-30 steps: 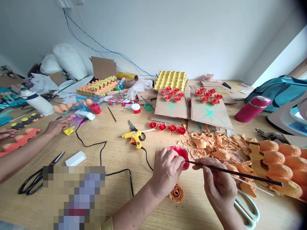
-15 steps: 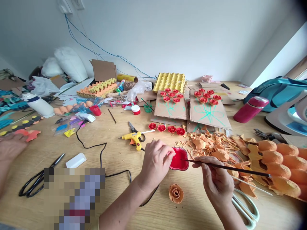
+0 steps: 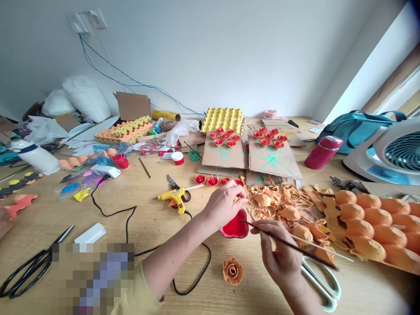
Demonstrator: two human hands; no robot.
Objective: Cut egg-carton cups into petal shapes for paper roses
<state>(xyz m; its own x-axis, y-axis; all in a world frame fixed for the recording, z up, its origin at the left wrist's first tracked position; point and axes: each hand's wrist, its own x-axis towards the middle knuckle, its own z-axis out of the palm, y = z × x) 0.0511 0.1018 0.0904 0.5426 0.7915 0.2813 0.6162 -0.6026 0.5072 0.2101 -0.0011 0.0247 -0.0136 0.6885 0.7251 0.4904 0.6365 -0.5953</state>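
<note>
My right hand [image 3: 278, 249] grips a thin dark paintbrush [image 3: 292, 246], its tip over the right rim of a small dish of red paint [image 3: 235, 228]. Just above the dish, the fingers of my left hand [image 3: 226, 203] are pinched together. Whatever they may hold is hidden. Behind that hand stands a row of red paper roses [image 3: 212, 180], partly covered by it. An unpainted orange rose [image 3: 232, 271] made of egg-carton pulp sits on the table in front of the dish.
Orange carton scraps [image 3: 288, 205] and an egg tray [image 3: 374, 218] lie right, near pale-handled scissors [image 3: 323, 284]. A yellow glue gun [image 3: 177, 199] with trailing cord lies left. Cardboard sheets [image 3: 223, 159] bear red roses. Another person's hand [image 3: 5, 223] shows at the left edge.
My left hand has moved from the dish's left side up toward the row of red roses. The brush tip has drawn back toward the dish's rim. The view has shifted right.
</note>
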